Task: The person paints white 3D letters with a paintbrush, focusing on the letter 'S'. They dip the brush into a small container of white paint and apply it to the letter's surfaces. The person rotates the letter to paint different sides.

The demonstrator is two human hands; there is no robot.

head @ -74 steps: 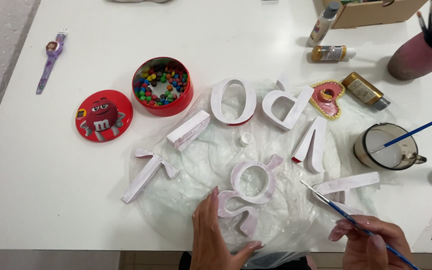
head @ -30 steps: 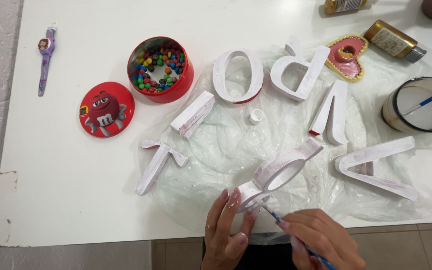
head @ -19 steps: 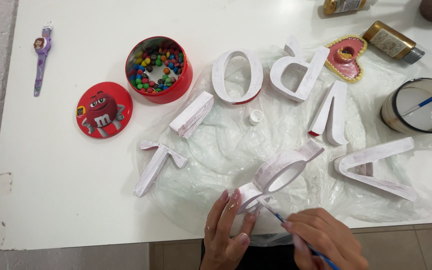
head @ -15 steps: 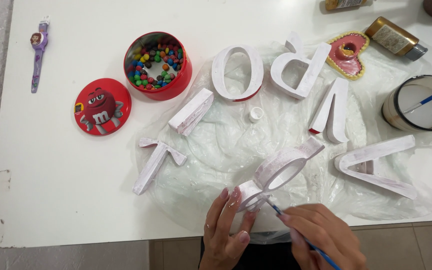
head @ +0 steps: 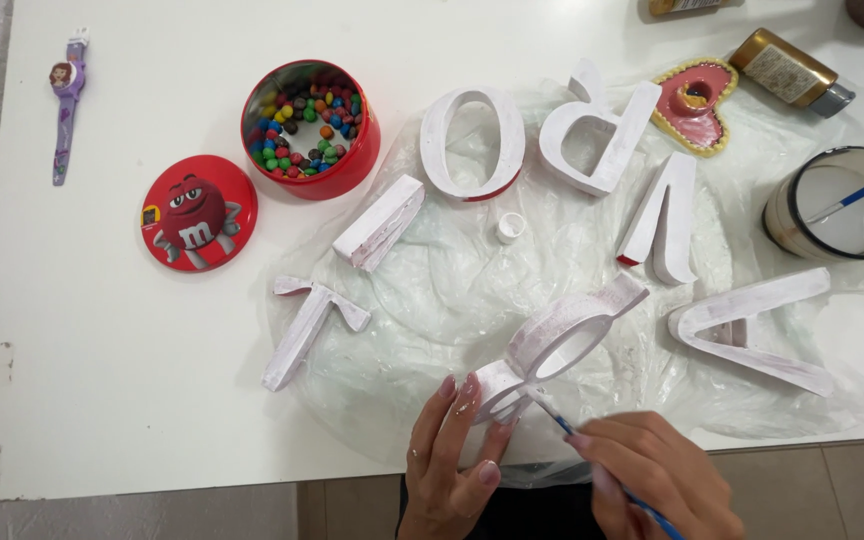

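The left hand [head: 452, 450] clamps its fingers on the near end of the tilted white letter [head: 552, 345], while the right hand [head: 652, 480] pinches a thin brush [head: 552, 412] against it; short, light strokes suit best. Clear plastic sheet [head: 432, 300] covers the white table [head: 102, 350], other letters around.

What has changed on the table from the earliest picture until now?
The right hand brought the thin blue paintbrush in from the side, and its tip now touches the white letter. The left hand tilted this letter up on its edge and holds its lower end. The other white letters, the red candy tin and its lid stayed in place.
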